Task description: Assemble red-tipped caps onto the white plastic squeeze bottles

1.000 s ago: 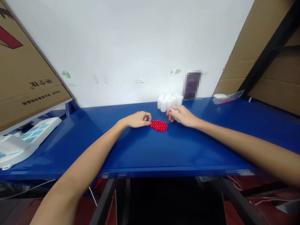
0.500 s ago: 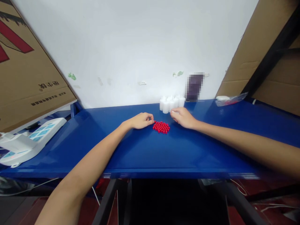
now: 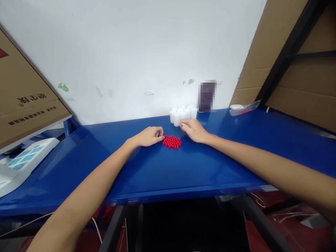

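A small heap of red beads (image 3: 172, 142) lies on the blue table (image 3: 168, 168). My left hand (image 3: 148, 136) rests on the table at the heap's left edge, its fingers curled with the tips pinched against the nearest beads. My right hand (image 3: 193, 130) lies just right of and behind the heap, fingers closed around a small white bottle that barely shows at the fingertips. Behind it, by the wall, stands a cluster of several small white bottles (image 3: 182, 114).
A white device with blue keys (image 3: 23, 162) lies at the table's left end under a leaning cardboard box (image 3: 25, 101). A clear packet (image 3: 243, 108) lies at the back right beside cardboard panels and a black frame (image 3: 288, 45). Cables hang below the table.
My right hand has shifted back toward the cluster of white bottles. The left hand stays at the beads. The camera has turned slightly, moving everything left in view.
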The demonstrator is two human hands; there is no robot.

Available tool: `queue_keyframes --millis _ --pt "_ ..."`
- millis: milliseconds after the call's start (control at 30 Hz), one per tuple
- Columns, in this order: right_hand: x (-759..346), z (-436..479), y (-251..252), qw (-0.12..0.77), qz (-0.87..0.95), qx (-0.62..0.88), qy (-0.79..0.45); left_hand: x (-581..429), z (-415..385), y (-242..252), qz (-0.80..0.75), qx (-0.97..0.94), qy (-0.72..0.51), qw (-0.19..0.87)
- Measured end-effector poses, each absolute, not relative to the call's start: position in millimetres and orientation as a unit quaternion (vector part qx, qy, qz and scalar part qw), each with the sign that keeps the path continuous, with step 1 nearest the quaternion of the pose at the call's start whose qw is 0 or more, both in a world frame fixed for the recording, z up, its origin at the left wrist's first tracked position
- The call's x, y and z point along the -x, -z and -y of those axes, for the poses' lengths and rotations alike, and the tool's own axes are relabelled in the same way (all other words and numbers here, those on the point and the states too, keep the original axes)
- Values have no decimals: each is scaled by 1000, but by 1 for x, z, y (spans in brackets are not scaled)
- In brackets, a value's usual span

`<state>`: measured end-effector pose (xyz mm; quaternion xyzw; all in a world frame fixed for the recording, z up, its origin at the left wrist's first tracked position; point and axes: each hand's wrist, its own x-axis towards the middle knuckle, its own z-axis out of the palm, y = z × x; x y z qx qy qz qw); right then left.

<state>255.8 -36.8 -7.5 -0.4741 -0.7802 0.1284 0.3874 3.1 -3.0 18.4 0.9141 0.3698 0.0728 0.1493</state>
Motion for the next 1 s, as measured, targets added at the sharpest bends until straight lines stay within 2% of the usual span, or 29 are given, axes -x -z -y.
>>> queue_keyframes --millis 100,333,567,767,1000 --pt "-256 37 7 405 781 460 -121 -2 3 -17 -354 -922 -87 131" --pt "-260 36 6 426 780 416 -191 -5 5 -17 -341 -932 -67 99" --pt "-260 36 6 407 780 427 -207 -8 4 -17 -329 -940 -50 70" --pt "-261 34 4 426 758 441 -223 -18 4 -24 -324 -945 17 45" --pt "-263 30 5 425 749 446 -244 -21 5 -25 -328 -944 25 37"
